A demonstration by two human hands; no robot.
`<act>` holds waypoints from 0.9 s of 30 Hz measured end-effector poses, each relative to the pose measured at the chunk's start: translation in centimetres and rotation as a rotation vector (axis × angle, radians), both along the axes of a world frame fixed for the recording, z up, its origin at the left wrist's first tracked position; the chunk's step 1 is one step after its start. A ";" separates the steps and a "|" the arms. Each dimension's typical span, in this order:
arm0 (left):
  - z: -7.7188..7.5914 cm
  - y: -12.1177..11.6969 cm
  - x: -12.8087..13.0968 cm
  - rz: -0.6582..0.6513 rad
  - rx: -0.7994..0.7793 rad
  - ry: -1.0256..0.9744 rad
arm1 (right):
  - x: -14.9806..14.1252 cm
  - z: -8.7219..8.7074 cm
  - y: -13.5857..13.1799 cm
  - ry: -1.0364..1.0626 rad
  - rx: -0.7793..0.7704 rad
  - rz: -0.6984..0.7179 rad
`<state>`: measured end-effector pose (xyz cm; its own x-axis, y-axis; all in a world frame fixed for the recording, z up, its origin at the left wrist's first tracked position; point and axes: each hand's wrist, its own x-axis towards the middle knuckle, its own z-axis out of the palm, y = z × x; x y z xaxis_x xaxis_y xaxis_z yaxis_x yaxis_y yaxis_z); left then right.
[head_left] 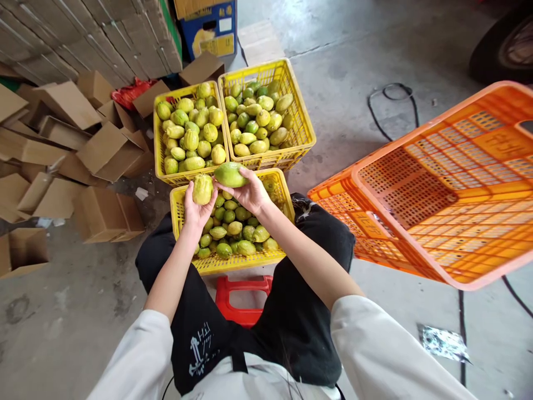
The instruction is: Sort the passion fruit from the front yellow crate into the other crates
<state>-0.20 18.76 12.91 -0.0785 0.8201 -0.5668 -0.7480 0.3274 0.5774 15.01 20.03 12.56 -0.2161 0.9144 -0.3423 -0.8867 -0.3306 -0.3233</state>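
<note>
My left hand (199, 206) is wrapped round a knobbly yellow lemon (202, 189). Beside it, my right hand (251, 191) grips a longer, smooth green lemon (230, 174) by its right end. The two fruits are close together, held above the near yellow crate (233, 265), which stands between my knees. Inside that crate lie many green and yellowish lemons (234, 228), partly hidden by my hands and forearms. Just beyond are two more yellow crates: the left one (160, 150) is heaped with mostly yellow lemons, and the right one (306, 130) holds mixed green and yellow ones.
Orange crates (402, 222) lean at my right, close to my knee. Loose cardboard boxes (110, 151) litter the floor at left, with a stacked wall of cartons (104, 39) behind. A red stool (244, 316) shows between my legs. Black cable (412, 105) and a tire (506, 47) are at right.
</note>
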 end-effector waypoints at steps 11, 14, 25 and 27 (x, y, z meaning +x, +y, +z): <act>-0.4 0.0 -0.4 -0.027 0.075 -0.112 | 0.4 0.3 -0.2 0.059 -0.030 -0.003; -0.2 -0.1 -0.3 -0.033 0.097 -0.124 | 0.6 0.2 -0.1 0.071 -0.041 -0.006; 0.4 0.0 0.0 -0.075 0.070 -0.122 | 0.7 1.0 -0.2 0.087 -0.017 -0.007; 0.2 0.0 -0.2 -0.056 0.062 -0.130 | 0.7 0.9 -0.2 0.101 -0.046 -0.009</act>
